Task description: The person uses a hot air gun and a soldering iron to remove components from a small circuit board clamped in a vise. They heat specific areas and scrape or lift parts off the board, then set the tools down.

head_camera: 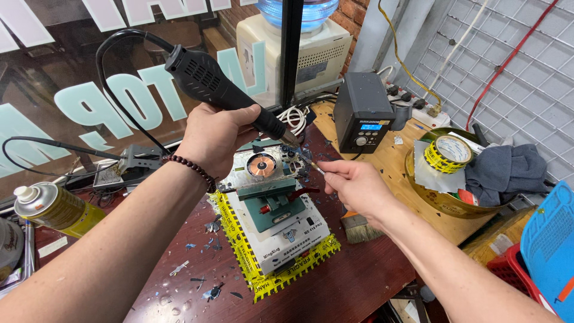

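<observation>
The left hand (pixel 215 136) is clenched around the black handle of a hot air gun (pixel 221 90), grip fully closed on it. The gun is tilted, its nozzle pointing down and to the right toward an opened phone (pixel 272 167) with a round copper coil showing. The gun's black cord loops up and away to the left of the phone. A dark bead bracelet (pixel 194 170) sits on the left wrist.

The right hand (pixel 353 185) is just to the right of the phone. Its thumb and forefinger are pinched on a thin tool (pixel 315 167), grip closed on it; the tool's tip reaches the phone's right edge, just beside the gun's nozzle. What kind of tool it is cannot be told.

The phone lies clamped on a green and white holder (pixel 278 212), which rests on a yellow and black mat (pixel 263 284) on the dark red table (pixel 353 281). Glass fragments lie scattered on the table left of the phone.

Right of the phone, behind the right hand, stands a black control box with a lit blue display (pixel 362 113). A brush (pixel 359 227) lies near the right forearm. Further right of the phone, a round tin (pixel 448 203) holds a roll of yellow tape (pixel 448 154) and a grey cloth (pixel 508 170). Well left of the phone lies a yellow spray can (pixel 54 209).
</observation>
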`<state>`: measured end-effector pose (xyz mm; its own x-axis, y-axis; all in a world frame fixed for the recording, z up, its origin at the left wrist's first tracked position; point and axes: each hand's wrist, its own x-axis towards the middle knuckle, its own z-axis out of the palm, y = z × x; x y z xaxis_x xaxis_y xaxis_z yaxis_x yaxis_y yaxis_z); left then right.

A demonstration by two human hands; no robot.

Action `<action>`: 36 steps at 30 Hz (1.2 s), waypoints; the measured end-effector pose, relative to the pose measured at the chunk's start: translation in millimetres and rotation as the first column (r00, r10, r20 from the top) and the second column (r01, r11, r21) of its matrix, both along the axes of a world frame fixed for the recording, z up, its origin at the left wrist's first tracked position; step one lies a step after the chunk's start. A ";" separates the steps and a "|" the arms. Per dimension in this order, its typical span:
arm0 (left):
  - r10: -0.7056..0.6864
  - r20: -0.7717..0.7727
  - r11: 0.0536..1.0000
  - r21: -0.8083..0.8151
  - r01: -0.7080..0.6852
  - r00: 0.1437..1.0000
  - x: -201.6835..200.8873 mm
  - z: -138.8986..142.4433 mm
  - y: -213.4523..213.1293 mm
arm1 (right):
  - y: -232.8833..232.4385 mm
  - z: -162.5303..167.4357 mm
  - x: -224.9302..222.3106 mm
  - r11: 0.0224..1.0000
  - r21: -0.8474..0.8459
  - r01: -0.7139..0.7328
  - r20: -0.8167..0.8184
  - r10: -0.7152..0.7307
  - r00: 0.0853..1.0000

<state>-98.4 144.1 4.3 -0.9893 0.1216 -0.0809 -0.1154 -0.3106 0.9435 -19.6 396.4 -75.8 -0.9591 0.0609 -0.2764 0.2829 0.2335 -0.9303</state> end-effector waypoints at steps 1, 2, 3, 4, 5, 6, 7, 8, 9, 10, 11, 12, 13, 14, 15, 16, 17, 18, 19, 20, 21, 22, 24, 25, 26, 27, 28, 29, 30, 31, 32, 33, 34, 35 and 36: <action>0.011 0.012 1.000 -0.024 -0.010 1.000 0.5 -0.1 0.2 | 3.6 -0.1 0.1 0.995 -0.096 0.029 0.074 -0.021 0.997; 0.021 0.021 0.999 -0.048 -0.020 1.000 0.8 -0.1 0.4 | 7.1 0.2 -0.3 0.991 -0.134 0.027 0.095 -0.014 0.995; 0.034 0.029 0.997 -0.073 -0.032 0.999 0.8 0.3 0.3 | 9.2 0.6 -0.8 0.985 -0.173 0.024 0.115 -0.004 0.993; 0.028 0.027 0.998 -0.062 -0.027 0.999 0.9 0.5 0.3 | 10.7 1.2 -1.2 0.977 -0.213 0.020 0.137 0.009 0.991; 0.022 0.026 0.999 -0.050 -0.021 0.999 1.2 0.5 0.8 | 11.6 1.9 -1.3 0.973 -0.231 0.019 0.141 0.014 0.990; 0.014 0.024 0.999 -0.037 -0.013 1.000 1.4 0.5 1.5 | 11.9 2.7 -1.0 0.969 -0.248 0.020 0.145 0.017 0.989; 0.012 0.027 0.999 -0.039 -0.011 1.000 1.2 0.8 2.3 | 12.9 4.4 -0.9 0.965 -0.263 0.021 0.146 0.019 0.989; 0.011 0.029 0.999 -0.042 -0.010 1.000 0.9 1.3 2.9 | 12.8 5.5 -0.5 0.958 -0.285 0.028 0.152 0.017 0.988; 0.012 0.034 0.999 -0.046 -0.011 0.999 1.2 1.4 2.9 | 12.3 5.8 0.4 0.950 -0.309 0.034 0.161 0.017 0.987; 0.013 0.032 0.999 -0.037 -0.011 0.999 1.5 1.5 3.0 | 12.1 6.3 1.2 0.942 -0.333 0.041 0.171 0.018 0.985; 0.011 0.028 1.000 -0.028 -0.010 1.000 0.9 1.8 3.9 | 11.1 5.7 2.5 0.931 -0.360 0.064 0.186 0.004 0.983; 0.009 0.022 1.000 -0.019 -0.009 1.000 0.2 2.3 4.6 | 10.2 4.8 3.7 0.918 -0.386 0.087 0.199 -0.009 0.980; 0.011 0.018 1.000 -0.014 -0.011 1.000 -0.5 2.5 4.6 | 9.1 3.4 4.7 0.904 -0.413 0.109 0.213 -0.021 0.977; 0.013 0.017 1.000 -0.008 -0.013 1.000 -0.9 2.5 4.7 | 7.8 1.6 5.7 0.896 -0.426 0.124 0.225 -0.028 0.974; 0.014 0.014 1.000 -0.002 -0.014 1.000 -1.2 2.2 5.0 | 7.0 0.2 6.4 0.888 -0.438 0.139 0.237 -0.035 0.971; 0.011 0.012 1.000 0.003 -0.011 1.000 -1.6 1.8 5.4 | 6.1 -1.0 6.9 0.880 -0.450 0.153 0.247 -0.043 0.968; 0.008 0.010 1.000 0.008 -0.008 1.000 -1.8 1.2 5.6 | 4.9 -1.7 7.4 0.895 -0.424 0.140 0.216 -0.050 0.975; 0.007 0.010 1.000 0.011 -0.007 1.000 -1.6 0.4 5.5 | 2.5 -2.3 8.0 0.909 -0.398 0.126 0.186 -0.055 0.981; 0.012 0.013 1.000 -0.003 -0.012 1.000 -1.7 -0.2 5.5 | -0.6 -2.2 9.2 0.921 -0.372 0.115 0.157 -0.060 0.986; 0.015 0.015 1.000 -0.016 -0.015 1.000 -2.0 -0.8 5.8 | -4.5 -1.2 10.6 0.977 -0.199 0.071 0.036 -0.065 0.997; 0.020 0.016 0.999 -0.029 -0.020 1.000 -2.3 -1.3 5.7 | -11.0 0.0 11.2 0.999 -0.017 0.043 -0.084 -0.045 0.995; 0.019 0.020 0.999 -0.033 -0.018 1.000 -2.4 -1.7 5.4 | -18.1 2.7 11.9 0.985 0.168 0.035 -0.196 -0.001 0.981; 0.020 0.025 0.999 -0.040 -0.019 0.999 -3.1 -2.3 4.0 | -25.9 14.8 14.6 0.898 0.432 0.078 -0.149 -0.014 0.989; 0.023 0.023 0.999 -0.037 -0.022 0.999 -3.4 -2.5 2.8 | -29.5 22.5 15.1 0.828 0.553 0.092 -0.128 -0.024 0.992; 0.022 0.021 0.999 -0.032 -0.021 1.000 -3.6 -2.9 2.2 | -32.6 30.8 15.6 0.793 0.603 0.088 -0.157 0.010 0.988; 0.022 0.019 0.999 -0.026 -0.022 1.000 -4.2 -3.2 1.8 | -35.1 39.3 16.0 0.754 0.651 0.087 -0.185 0.046 0.982; 0.014 0.014 1.000 -0.018 -0.014 1.000 -4.9 -3.2 1.3 | -38.1 47.0 15.2 0.713 0.696 0.087 -0.210 0.086 0.974; 0.009 0.010 1.000 -0.012 -0.009 1.000 -5.5 -3.2 0.4 | -39.5 54.4 13.4 0.676 0.735 0.057 -0.161 0.091 0.983; 0.005 0.008 1.000 -0.007 -0.005 1.000 -5.5 -3.3 -0.8 | -38.6 60.9 12.0 0.638 0.770 0.024 -0.108 0.094 0.990; 0.008 0.011 1.000 -0.013 -0.008 1.000 -5.5 -3.2 -2.1 | -37.8 64.7 11.9 0.596 0.803 -0.010 -0.055 0.091 0.994; 0.009 0.011 1.000 -0.015 -0.009 1.000 -5.7 -2.8 -2.9 | -37.5 65.6 12.5 0.583 0.812 -0.018 -0.052 0.103 0.993; 0.009 0.009 1.000 -0.017 -0.009 1.000 -6.1 -2.3 -2.9 | -36.0 64.5 12.7 0.570 0.821 -0.024 -0.050 0.115 0.992; 0.016 0.018 1.000 -0.027 -0.015 1.000 -6.2 -1.7 -2.6 | -34.0 61.2 12.9 0.557 0.830 -0.032 -0.048 0.129 0.990; 0.023 0.027 0.999 -0.039 -0.022 0.999 -5.8 -1.2 -2.5 | -33.1 54.5 15.0 0.606 0.795 0.015 -0.134 0.151 0.979; 0.029 0.036 0.998 -0.051 -0.027 0.999 -5.5 -0.6 -2.2 | -32.4 45.6 18.0 0.654 0.754 0.061 -0.220 0.165 0.961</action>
